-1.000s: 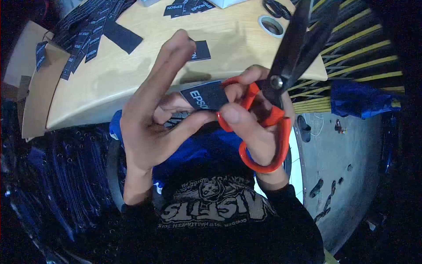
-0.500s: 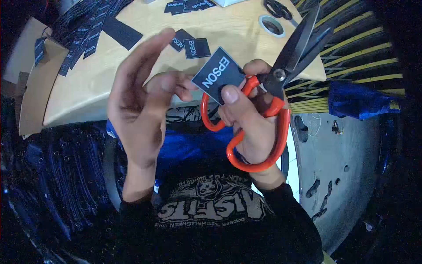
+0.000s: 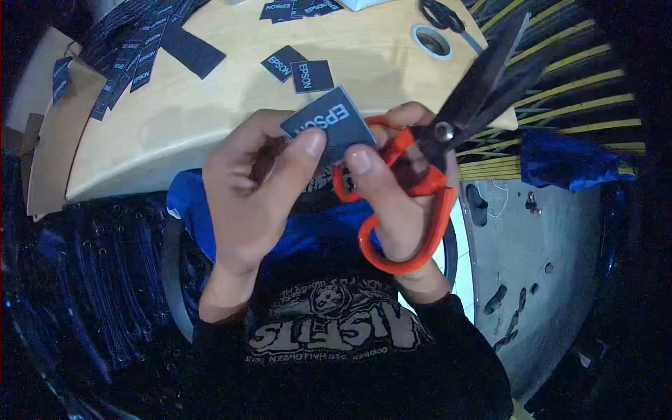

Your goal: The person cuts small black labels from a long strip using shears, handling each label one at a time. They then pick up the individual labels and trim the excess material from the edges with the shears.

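We see a small dark woven label (image 3: 327, 124) – rectangular, flat, with pale "EPSON" lettering – held in the air just above the near edge of the bench (image 3: 210, 119), a pale wood top with a curved rim. Our left hand (image 3: 252, 182) is closed on it: the thumb lies across the label's lower face while the curled fingers back it from behind, palm turned inward and wrist bent up from the lap.

Our right hand (image 3: 399, 203) grips the scissors (image 3: 448, 133), fingers threaded through the glossy orange loop handles, and its thumb tip sits at the label's lower corner. The black metal blades stand slightly parted and angle up and away to the right, past the bench edge – clear of the label.

Further back on the bench lie two loose labels (image 3: 297, 70) of the same cloth, just beside each other, a roll of tape (image 3: 432, 40) and, at the far left, a heap of uncut label strips (image 3: 133, 42). A crumpled blue cloth (image 3: 567, 161) lies off to the right.
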Available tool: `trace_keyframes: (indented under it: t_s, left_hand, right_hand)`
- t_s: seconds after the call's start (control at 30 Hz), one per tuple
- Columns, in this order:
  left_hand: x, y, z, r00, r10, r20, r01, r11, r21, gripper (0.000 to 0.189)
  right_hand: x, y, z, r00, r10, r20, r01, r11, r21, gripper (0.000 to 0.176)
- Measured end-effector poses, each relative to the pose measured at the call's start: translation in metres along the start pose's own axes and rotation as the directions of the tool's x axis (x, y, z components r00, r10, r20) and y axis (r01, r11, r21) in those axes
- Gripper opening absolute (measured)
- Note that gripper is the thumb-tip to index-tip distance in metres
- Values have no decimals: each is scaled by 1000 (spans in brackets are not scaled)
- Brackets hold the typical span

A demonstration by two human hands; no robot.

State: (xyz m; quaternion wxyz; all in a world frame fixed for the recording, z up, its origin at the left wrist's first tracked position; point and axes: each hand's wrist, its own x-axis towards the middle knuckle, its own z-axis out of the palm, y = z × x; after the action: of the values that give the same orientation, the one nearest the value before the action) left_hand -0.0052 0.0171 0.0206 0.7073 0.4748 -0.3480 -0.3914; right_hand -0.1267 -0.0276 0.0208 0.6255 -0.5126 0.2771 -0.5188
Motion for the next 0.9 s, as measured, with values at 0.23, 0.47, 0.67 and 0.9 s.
trace_keyframes:
  t_s: [0.23,0.47,0.67,0.9]
  left_hand:
    - [-5,6,-4,994,49,95,-52,998,32,8]
    - [-10,-4,9,986,165,2,-162,975,-152,13]
    - [-11,1,3,1000,22,-14,-24,991,-134,10]
    - [-12,2,2,1000,-12,27,14,995,-98,12]
  right_hand:
    - [-1,-9,0,995,-55,83,59,997,-49,40]
    - [-4,-2,8,996,-82,20,82,997,17,34]
    - [-6,-4,9,994,-77,77,66,989,136,36]
    - [-2,-7,12,995,-93,48,86,989,124,34]
